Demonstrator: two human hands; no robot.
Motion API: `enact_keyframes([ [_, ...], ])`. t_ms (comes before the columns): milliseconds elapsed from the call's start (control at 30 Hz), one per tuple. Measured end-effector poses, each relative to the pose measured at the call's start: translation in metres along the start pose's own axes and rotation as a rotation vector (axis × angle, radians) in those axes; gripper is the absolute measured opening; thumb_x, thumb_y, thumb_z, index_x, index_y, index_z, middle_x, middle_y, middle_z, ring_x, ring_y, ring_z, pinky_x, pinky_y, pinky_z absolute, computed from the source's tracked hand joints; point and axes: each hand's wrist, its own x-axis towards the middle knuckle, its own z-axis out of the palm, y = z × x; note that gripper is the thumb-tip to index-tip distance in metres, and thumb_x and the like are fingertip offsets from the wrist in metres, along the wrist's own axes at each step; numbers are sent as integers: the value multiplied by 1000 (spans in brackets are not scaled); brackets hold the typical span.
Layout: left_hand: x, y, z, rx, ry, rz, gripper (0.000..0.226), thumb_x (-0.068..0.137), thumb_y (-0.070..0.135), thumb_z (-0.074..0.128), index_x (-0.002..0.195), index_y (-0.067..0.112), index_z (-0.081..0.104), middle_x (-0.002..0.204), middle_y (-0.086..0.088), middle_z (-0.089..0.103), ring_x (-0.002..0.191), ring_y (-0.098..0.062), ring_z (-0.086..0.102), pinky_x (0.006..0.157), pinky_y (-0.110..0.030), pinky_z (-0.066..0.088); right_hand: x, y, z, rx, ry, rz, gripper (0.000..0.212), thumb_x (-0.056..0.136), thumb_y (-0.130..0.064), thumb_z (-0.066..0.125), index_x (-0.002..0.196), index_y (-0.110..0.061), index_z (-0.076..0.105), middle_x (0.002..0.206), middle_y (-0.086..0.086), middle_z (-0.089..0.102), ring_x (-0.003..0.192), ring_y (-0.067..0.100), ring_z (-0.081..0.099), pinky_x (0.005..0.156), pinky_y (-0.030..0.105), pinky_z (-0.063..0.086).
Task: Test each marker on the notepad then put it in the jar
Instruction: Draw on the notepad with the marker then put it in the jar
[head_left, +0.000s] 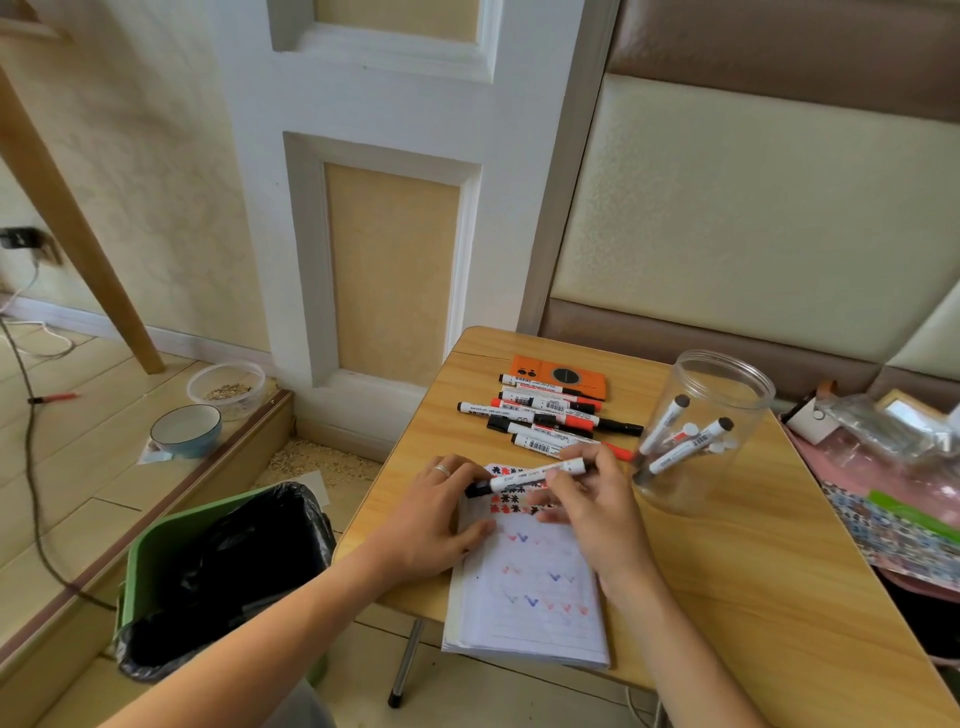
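marker (530, 477) near-level across notepad (524, 587) — cap leftward

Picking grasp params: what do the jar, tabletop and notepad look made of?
Jar: clear plastic by the look; markers inside show through the glossy wall. Could be glass.
Tabletop: wood-grain finish, smooth, light sheen, probably laminate rather than solid wood.
Notepad: matte white lined paper; stacked page edges show at its left side.
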Motion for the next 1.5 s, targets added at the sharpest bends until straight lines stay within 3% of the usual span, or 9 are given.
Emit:
enact_keyframes([
  [233, -3, 6, 5, 155, -33, -2, 53, 98, 50, 47, 148, 34, 40, 156, 8, 31, 146, -10, 23, 120, -29, 4, 26, -67, -47, -207, 278, -360, 12, 99, -21, 66, 102, -28, 58, 97, -4, 77, 81, 20, 78, 71, 40, 62],
  [467, -4, 8, 5, 211, -81, -13, 55, 100, 51, 40, 152, 34, 34, 161, 7, 27, 149, -9, 19, 120, -27, 0, 58, -141, -110, -535, 645, -631, 17, 94, -30, 55, 108, -23, 48, 102, 1, 71, 82, 32, 74, 76, 49, 57],
  [633, -4, 12, 3, 215, -104, -26, 55, 101, 51, 40, 153, 34, 33, 161, 8, 25, 148, -11, 21, 119, -27, 0, 65, -134, -111, -808, 576, -584, 31, 99, -5, 52, 129, -14, 50, 94, 11, 61, 81, 31, 56, 58, 30, 34],
  [867, -4, 15, -1, 229, -122, -39, 55, 101, 51, 40, 153, 34, 31, 161, 8, 25, 149, -12, 21, 121, -30, 3, 62, -127, -106, -962, 695, -621, 19, 96, 1, 49, 110, -6, 60, 106, 19, 60, 81, 39, 59, 65, 32, 34],
  [1033, -4, 15, -1, 221, -117, -35, 55, 101, 50, 41, 153, 32, 33, 160, 7, 27, 148, -15, 23, 119, -27, 4, 78, -115, -109, -1107, 431, -352, 10, 97, -12, 50, 93, -12, 58, 92, 8, 61, 79, 30, 58, 65, 40, 51],
  [1200, -4, 12, 0, 235, -127, -26, 58, 99, 53, 36, 153, 33, 33, 160, 8, 27, 147, -13, 25, 119, -28, 5, 84, -102, -106, -1298, 161, -176, 48, 108, -35, 24, 83, -18, 62, 90, 11, 73, 85, 30, 66, 78, 40, 53],
  [1300, -4, 14, 0, 230, -123, -32, 55, 101, 51, 38, 153, 32, 32, 160, 8, 26, 147, -13, 24, 119, -28, 4, 83, -103, -105, -1369, 78, -144, 64, 110, -50, 19, 84, -16, 66, 71, 5, 71, 66, 21, 67, 81, 39, 55],
  [1400, -5, 16, -1, 227, -116, -28, 54, 102, 49, 40, 153, 31, 33, 160, 8, 27, 147, -13, 24, 117, -26, 4, 84, -100, -103, -1292, 178, -201, 47, 109, -49, 33, 100, -16, 64, 87, 4, 70, 77, 22, 65, 78, 40, 55],
  [1500, -5, 15, -1, 218, -114, -21, 55, 102, 49, 40, 154, 31, 33, 161, 8, 25, 148, -11, 22, 119, -27, 3, 77, -93, -94, -1214, 420, -553, 20, 104, -26, 53, 101, -9, 63, 97, 7, 63, 79, 22, 57, 67, 32, 45],
])
